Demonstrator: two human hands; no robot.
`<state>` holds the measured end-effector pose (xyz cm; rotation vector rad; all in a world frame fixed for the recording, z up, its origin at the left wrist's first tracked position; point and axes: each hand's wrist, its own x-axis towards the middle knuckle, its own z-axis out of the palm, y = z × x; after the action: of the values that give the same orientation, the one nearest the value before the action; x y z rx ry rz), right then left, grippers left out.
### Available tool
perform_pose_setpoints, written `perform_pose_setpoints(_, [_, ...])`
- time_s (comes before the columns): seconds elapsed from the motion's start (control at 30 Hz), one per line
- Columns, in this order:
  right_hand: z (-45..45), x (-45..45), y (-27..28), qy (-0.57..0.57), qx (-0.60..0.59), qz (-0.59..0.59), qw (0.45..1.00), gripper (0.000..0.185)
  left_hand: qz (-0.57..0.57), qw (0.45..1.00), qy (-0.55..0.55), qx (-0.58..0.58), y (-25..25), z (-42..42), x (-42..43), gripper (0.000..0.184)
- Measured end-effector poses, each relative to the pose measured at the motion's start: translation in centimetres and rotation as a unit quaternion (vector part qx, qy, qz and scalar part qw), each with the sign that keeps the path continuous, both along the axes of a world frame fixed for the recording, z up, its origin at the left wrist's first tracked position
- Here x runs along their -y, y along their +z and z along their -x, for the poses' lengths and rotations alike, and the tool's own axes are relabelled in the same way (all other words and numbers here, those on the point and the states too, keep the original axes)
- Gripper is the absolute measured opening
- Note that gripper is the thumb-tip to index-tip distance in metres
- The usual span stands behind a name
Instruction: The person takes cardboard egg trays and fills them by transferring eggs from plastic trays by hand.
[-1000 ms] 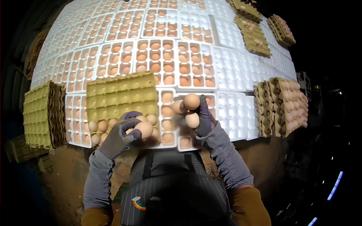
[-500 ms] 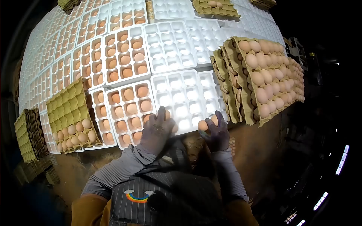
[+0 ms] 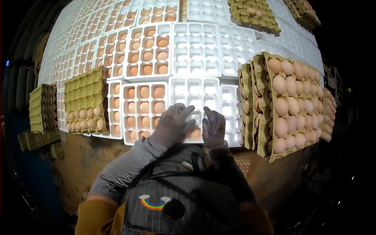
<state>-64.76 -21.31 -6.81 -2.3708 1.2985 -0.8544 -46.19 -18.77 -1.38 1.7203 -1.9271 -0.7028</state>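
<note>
Both gloved hands are over the front part of a white foam egg tray (image 3: 173, 84). My left hand (image 3: 172, 124) hangs over its left column, thumb and forefinger apart, with no egg visible between them. Close by on the other side, my right hand (image 3: 214, 128) has its forefinger and thumb apart over the right column. What lies beneath both palms is hidden. One brown egg (image 3: 193, 133) rests in a front-row cell between the hands. To the left, a foam tray (image 3: 125, 135) holds brown eggs in its visible cells.
Stacked pulp flats full of eggs (image 3: 297, 105) lean on the right. A pulp flat (image 3: 83, 84) with eggs in its lower rows lies at left, beside a stack of flats (image 3: 43, 109). Another foam tray (image 3: 196, 49) sits behind, and a pulp flat (image 3: 254, 13) lies farther back.
The view has shifted, so the trays appear farther right. My hands have come closer together over the tray. Eggs seen at my fingers before no longer show there; one now sits in a front cell.
</note>
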Motion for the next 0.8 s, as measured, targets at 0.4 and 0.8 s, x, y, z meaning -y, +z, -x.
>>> perform_pose_setpoints(0.4, [-6.8, -0.1, 5.1, 0.126, 0.021, 0.076, 0.989, 0.031, 0.193, 0.976, 0.027, -0.100, 0.7, -7.7, -5.0, 0.046])
perform_pose_setpoints(0.8, [-36.8, -3.5, 3.1, 0.317, -0.066, 0.023, 0.946, 0.040, -0.047, 0.947, 0.142, 0.283, 1.9, -49.7, -19.4, 0.045])
